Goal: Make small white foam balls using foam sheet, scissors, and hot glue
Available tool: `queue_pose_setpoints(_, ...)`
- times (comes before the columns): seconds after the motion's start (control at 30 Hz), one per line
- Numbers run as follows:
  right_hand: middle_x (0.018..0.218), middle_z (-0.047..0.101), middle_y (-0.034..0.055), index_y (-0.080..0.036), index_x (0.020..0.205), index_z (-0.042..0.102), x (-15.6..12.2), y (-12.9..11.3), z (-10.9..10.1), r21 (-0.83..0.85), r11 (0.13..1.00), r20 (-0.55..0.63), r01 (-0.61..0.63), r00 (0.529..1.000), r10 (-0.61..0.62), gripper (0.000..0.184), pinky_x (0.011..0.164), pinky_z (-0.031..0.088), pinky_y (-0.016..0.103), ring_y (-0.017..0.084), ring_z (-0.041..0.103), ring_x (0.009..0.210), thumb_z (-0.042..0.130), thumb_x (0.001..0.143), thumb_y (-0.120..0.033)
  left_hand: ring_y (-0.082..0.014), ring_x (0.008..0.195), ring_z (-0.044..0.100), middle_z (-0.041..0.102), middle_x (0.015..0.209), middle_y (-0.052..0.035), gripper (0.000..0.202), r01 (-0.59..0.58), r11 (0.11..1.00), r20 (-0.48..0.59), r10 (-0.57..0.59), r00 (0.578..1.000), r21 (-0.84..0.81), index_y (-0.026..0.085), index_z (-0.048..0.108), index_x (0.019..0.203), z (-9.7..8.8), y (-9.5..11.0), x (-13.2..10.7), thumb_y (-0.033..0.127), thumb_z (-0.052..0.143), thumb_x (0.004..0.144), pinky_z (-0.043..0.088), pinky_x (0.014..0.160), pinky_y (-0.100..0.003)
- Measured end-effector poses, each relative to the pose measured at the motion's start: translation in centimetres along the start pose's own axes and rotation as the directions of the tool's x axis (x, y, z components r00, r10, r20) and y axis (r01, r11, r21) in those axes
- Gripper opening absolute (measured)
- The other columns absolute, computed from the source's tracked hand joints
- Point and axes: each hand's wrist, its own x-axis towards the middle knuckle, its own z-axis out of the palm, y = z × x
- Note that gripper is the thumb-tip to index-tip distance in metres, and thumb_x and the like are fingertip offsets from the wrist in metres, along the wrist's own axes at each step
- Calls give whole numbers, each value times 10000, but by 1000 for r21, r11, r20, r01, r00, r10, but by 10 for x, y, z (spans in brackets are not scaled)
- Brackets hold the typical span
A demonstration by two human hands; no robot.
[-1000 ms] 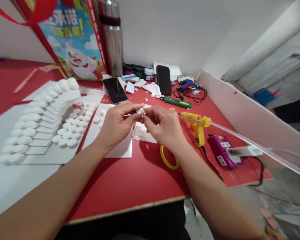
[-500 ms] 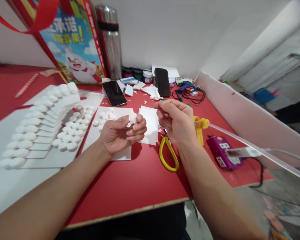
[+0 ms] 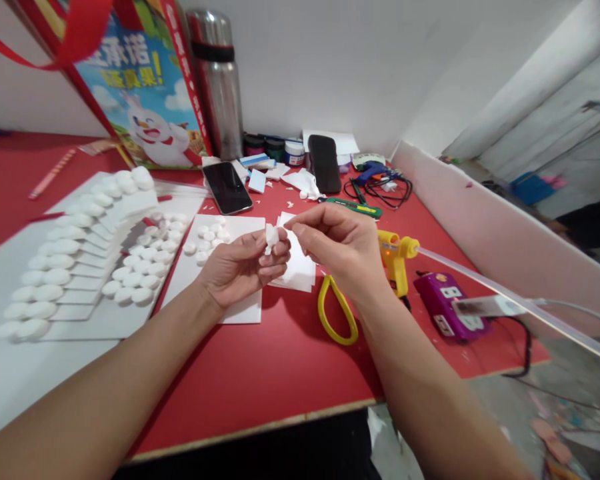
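Note:
My left hand (image 3: 245,263) is closed on a small, ragged white piece (image 3: 271,237), pinched between thumb and fingers; its material is hard to make out. Close to its right side, my right hand (image 3: 337,243) has thumb and forefinger pressed together, and whatever they may hold is too small to name. Beneath the hands lie white sheets (image 3: 300,270). A white board (image 3: 245,313) carries several round white pieces (image 3: 213,233). Below my right hand, pliers with yellow handles (image 3: 339,340) rest partly hidden on the red table (image 3: 290,380).
A stepped white model (image 3: 80,260) edged with white ovals stands at left. To the right are a yellow glue gun (image 3: 397,263) with a long clear stick and a purple power block (image 3: 447,303). Two phones (image 3: 227,187), a green cutter (image 3: 355,207) and a steel flask (image 3: 215,87) sit behind.
My right hand has moved left and slightly down, close to the white piece. The piece has turned a little in my left hand. The green cutter and glue gun show more fully.

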Motion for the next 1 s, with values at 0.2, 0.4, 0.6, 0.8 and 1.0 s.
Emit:
queue_pose_setpoints(0.2,756,710,16,-191,825,714,2,4,0,-41,999,24,24,999,-23,53,596,500,266,134,638,657,663,813,-198,-59,604,503,629,778,-57,136,-49,997,-71,53,996,68,75,731,838,-4,-2,4,124,827,754,471,573,-161)
queue_pose_setpoints(0.4,602,578,-17,-190,733,657,11,12,-3,-2,997,-87,-75,993,74,145,456,337,226,90,491,521,671,849,-275,-68,662,553,667,831,-48,201,-141,951,-93,172,981,274,94,787,924,-3,-3,4,205,864,775,505,681,-186)
queue_pose_setpoints(0.6,566,586,-22,-170,714,642,16,20,-5,139,966,-63,-219,971,229,245,373,214,207,36,353,384,690,889,-335,-93,688,584,708,848,-33,170,-261,806,-71,349,935,532,168,818,951,-5,-4,4,250,851,806,483,687,-215)
queue_pose_setpoints(0.8,567,685,19,-186,805,603,18,22,-3,131,913,55,-387,922,383,266,345,269,197,71,453,329,669,922,-415,-124,696,585,731,863,-32,204,-254,688,-51,390,919,680,216,815,1034,-9,-1,2,316,806,856,479,667,-251)
queue_pose_setpoints(1.0,628,729,40,-184,821,595,16,18,-3,187,896,77,-402,915,395,289,366,277,193,60,450,350,749,871,-424,-160,785,650,763,945,-57,226,-254,478,-6,477,879,841,183,797,1058,-3,2,0,305,778,870,506,729,-279)
